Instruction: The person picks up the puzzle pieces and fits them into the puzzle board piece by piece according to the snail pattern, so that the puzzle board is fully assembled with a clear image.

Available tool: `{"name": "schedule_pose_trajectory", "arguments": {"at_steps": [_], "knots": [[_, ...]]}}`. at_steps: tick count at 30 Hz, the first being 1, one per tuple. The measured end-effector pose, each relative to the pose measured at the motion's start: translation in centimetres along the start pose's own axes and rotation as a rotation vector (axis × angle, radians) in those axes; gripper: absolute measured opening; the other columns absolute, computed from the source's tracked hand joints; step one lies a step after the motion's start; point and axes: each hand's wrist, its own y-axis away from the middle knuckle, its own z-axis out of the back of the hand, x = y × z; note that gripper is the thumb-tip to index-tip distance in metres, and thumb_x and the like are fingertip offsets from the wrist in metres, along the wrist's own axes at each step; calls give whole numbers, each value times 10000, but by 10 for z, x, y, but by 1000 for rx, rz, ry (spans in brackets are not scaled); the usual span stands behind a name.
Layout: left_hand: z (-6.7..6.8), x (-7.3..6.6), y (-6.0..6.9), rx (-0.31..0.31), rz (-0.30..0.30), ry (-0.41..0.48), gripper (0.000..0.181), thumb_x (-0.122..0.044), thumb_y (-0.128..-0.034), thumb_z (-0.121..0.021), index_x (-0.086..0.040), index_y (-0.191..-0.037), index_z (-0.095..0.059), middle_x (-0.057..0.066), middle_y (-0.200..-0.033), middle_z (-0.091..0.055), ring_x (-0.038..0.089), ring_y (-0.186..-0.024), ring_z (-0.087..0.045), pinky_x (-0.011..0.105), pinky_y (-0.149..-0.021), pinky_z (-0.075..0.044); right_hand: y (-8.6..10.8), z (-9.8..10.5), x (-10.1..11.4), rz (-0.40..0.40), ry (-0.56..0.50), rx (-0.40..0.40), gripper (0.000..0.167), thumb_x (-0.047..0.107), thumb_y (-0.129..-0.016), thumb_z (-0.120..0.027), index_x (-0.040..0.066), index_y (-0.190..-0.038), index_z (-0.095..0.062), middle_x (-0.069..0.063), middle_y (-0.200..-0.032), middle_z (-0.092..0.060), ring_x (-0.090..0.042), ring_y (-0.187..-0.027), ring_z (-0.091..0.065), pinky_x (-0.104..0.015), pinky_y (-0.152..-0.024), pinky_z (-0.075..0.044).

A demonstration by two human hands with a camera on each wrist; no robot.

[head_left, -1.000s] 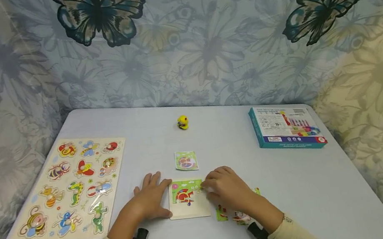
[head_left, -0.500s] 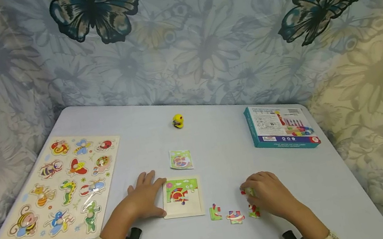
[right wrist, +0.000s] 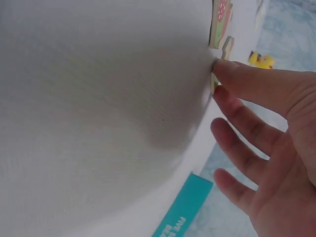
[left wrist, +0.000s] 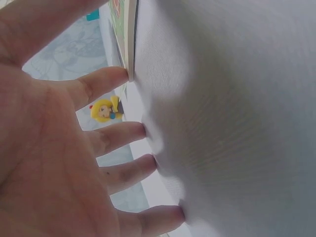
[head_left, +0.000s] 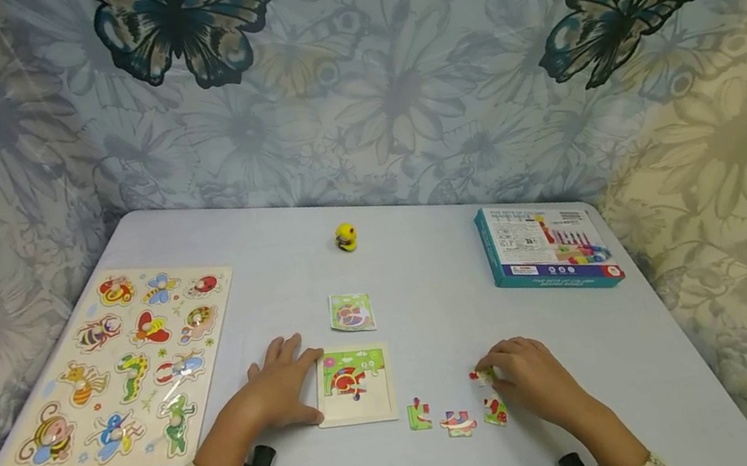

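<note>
Left hand (head_left: 283, 389) wide against board (head_left: 373, 409); right hand (head_left: 531, 377) in pinch on puzzle piece (head_left: 484, 379); “FIVE” on teal box (right wrist: 189, 198)

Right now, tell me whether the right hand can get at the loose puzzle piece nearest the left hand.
Likely yes: nothing visible lies straight between the right hand and that piece, though it seems to pinch another piece that it may need to release first.

A small yellow figure (head_left: 346, 237), a teal box (head_left: 550, 246) and an insect board (head_left: 111, 361) sit before butterfly-patterned wallpaper (head_left: 395, 97).
</note>
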Motion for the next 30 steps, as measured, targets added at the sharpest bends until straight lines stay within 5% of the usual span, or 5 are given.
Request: {"name": "schedule_pose_trajectory", "arguments": {"at_steps": [18,30], "knots": [[0,3,-1,8,5,2,860,-301,-665,-889,-118,-1401,-484,240,-1541,-265,474,-1423,-168,782,-977,-225,-4,-1,6,41,5,-1,279,107,-718,-851,180,-968,-752,39,-1010,-706,-230,-1065,-610,-508,-1008,-422],[-1,0,-3,6,13,19,857,-293,-675,-886,-129,-1412,-479,228,-1554,-245,463,-1436,-140,778,-1002,-194,-47,1,78,312,-7,3,272,195,-784,-814,211,-1048,-747,54,-1042,-705,-170,-1059,-604,-421,-1001,-435]]}}
